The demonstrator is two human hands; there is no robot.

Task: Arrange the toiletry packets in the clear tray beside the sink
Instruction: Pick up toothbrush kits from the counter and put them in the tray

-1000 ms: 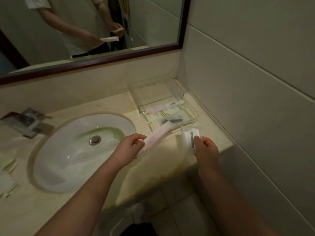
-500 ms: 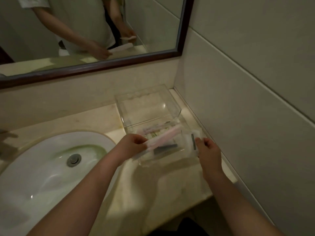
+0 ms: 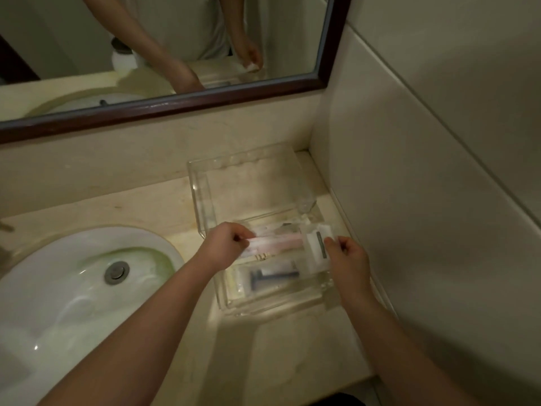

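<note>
A clear tray (image 3: 281, 306) stands on the counter right of the sink (image 3: 67, 291). My left hand (image 3: 227, 244) pinches the left end of a long pink packet (image 3: 278, 243), held level over the tray's middle. My right hand (image 3: 348, 260) grips a small white packet (image 3: 317, 250) with a dark stripe at the tray's right side. A packet holding a dark blue razor (image 3: 272, 278) lies in the tray's front part, with more packets partly hidden beneath the pink one.
A clear lid or second clear box (image 3: 248, 183) sits behind the tray against the back wall. The tiled wall (image 3: 424, 171) rises close on the right. A dark-framed mirror (image 3: 175, 104) hangs above the counter. The counter edge (image 3: 292, 385) runs near my forearms.
Both hands have moved forward from the counter's front edge to over the tray, carrying their packets. The pink packet has turned from tilted to level. My view has shifted closer and rightward.
</note>
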